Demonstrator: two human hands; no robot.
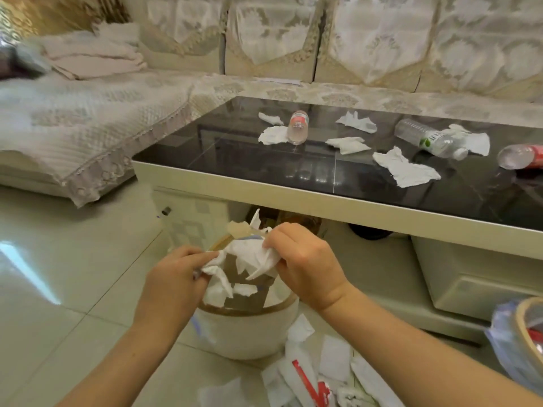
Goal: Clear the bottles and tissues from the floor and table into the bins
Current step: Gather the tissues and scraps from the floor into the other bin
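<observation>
While both hands are working over the bin: surroundings come first.
Desk (pixel 293 183): tissues (pixel 404 168) and three bottles (pixel 298 126) are lying across its glass top, well behind the hands.
Floor: more tissue scraps (pixel 317 374) are lying at the bin's near right side.
Second bin (pixel 529 333): sitting at the right edge.
Left hand (pixel 173 277): pinching crumpled tissue (pixel 249 257) above the white bin (pixel 246 333).
Right hand (pixel 302 262): gripping the same wad.

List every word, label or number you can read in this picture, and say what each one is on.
No text reads for certain.
Clear bottle with green-and-white label on the table: dark letters, too blurred.
Standing bottle, red label: unreadable.
Lying bottle, red label: unreadable.
White bag with red print on the floor: crumpled, unreadable.
</observation>
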